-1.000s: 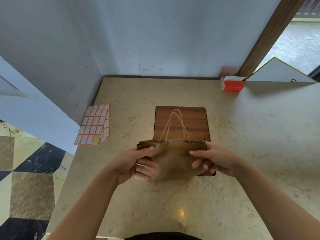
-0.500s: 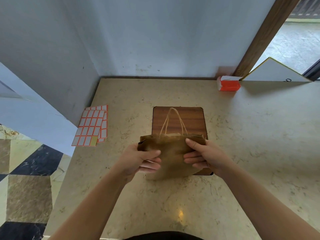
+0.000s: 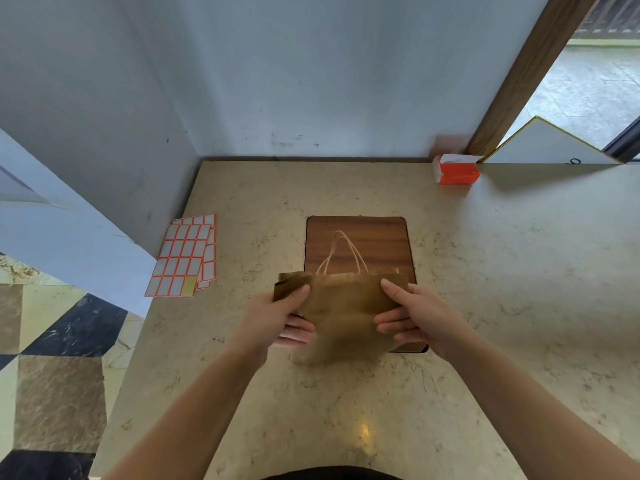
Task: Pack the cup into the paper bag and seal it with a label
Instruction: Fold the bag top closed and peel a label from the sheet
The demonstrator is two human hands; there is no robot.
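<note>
Flattened further, the paper bag [image 3: 341, 317] sits between both hands, left hand [image 3: 277, 317] and right hand [image 3: 419, 317] pinching its sides.

the paper bag [image 3: 341, 313] is held over the near edge of a board [image 3: 367, 240] set mid-counter [image 3: 502, 306]; label sheets [image 3: 185, 258] lie left, a box [image 3: 456, 169] is set far right.

No legible text; label sheets [image 3: 183, 258] blank, orange box [image 3: 456, 172] unreadable.
</note>
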